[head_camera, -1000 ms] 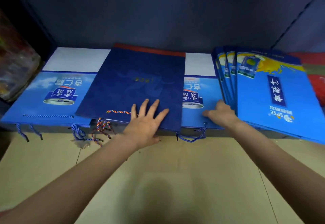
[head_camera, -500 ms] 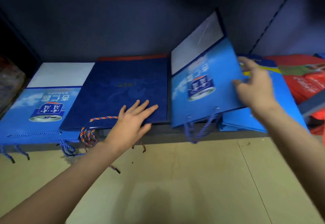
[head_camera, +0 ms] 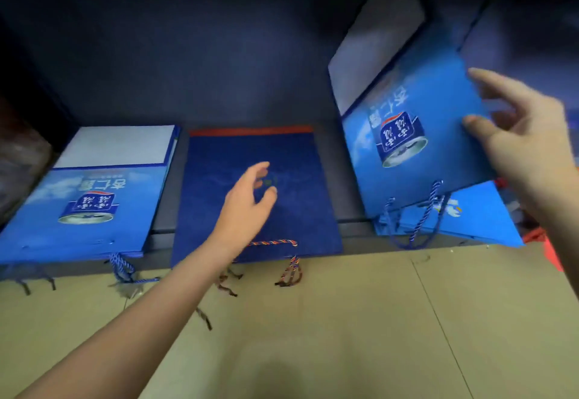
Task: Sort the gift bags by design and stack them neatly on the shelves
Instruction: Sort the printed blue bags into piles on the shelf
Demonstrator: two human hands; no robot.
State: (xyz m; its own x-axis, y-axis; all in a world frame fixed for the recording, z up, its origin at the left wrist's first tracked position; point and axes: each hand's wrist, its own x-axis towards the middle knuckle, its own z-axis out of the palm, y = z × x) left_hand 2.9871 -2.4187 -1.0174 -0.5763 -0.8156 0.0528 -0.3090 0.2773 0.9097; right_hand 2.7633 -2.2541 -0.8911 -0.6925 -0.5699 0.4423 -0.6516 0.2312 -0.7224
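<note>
Two flat piles of gift bags lie on the shelf (head_camera: 163,235) ahead of me: a light-blue stack with a can printed on it (head_camera: 84,204) at the left, and a dark navy bag with an orange top strip (head_camera: 253,194) just beside it in the middle, their cord handles hanging over the front edge. My right hand (head_camera: 529,147) holds a third bag of the can design (head_camera: 413,135) lifted clear of the shelf and tilted, thumb on its printed face near the right edge and fingers spread behind it; its blue rope handles (head_camera: 423,210) dangle down. Under that raised bag, at the right end of the shelf, I see the corner of another bright-blue stack (head_camera: 476,220) of a different print. My left hand (head_camera: 250,201) is over the navy bag, fingers loosely curled and holding nothing; whether it touches the bag I cannot tell. Beige floor tiles (head_camera: 344,320) lie below.
</note>
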